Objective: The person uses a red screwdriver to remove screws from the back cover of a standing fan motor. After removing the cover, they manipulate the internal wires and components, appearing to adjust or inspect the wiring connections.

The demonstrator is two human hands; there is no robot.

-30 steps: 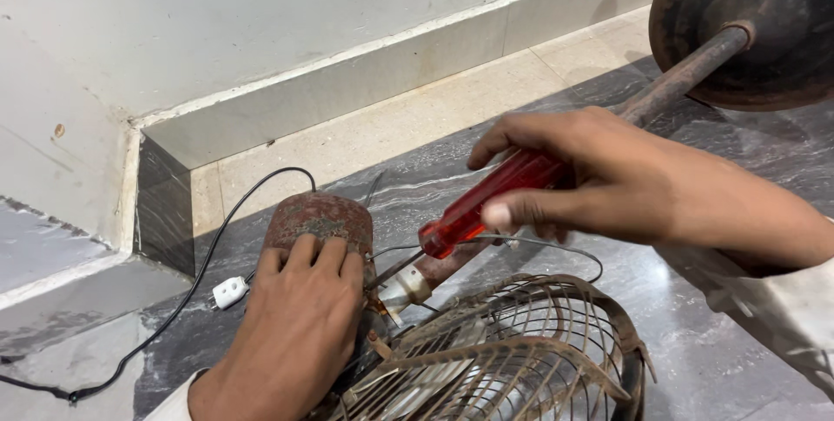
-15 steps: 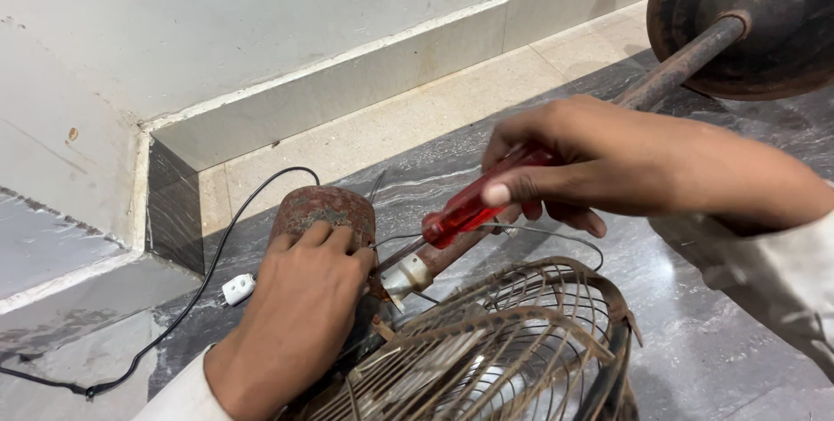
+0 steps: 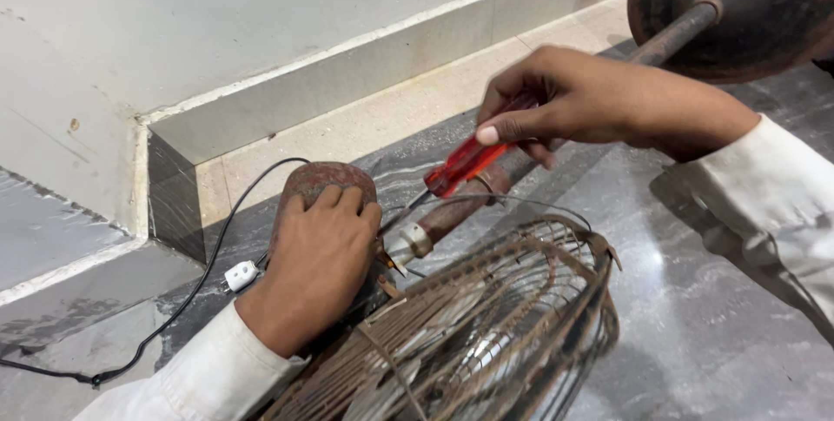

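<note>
An old rusty pedestal fan lies on its side on the grey floor. My left hand [image 3: 317,265] presses down on its rust-red motor housing [image 3: 323,179]. My right hand [image 3: 573,104] grips a red-handled screwdriver [image 3: 465,165], whose metal tip points down-left at the joint between the motor and the fan's pole [image 3: 486,191]. The rusty wire guard [image 3: 486,325] sits just below both hands. The round heavy base [image 3: 738,8] is at the upper right, at the far end of the pole.
A black power cord [image 3: 195,282] with a small white switch [image 3: 241,277] runs left from the motor. A tiled skirting and pale wall [image 3: 287,30] stand behind, with a step corner [image 3: 174,195] at left. Polished grey marble floor [image 3: 695,317] lies to the right.
My right hand has shifted up the screwdriver handle and drawn back to the right, with the tip staying near the motor joint. The view has moved slightly. My left hand stays on the motor housing.
</note>
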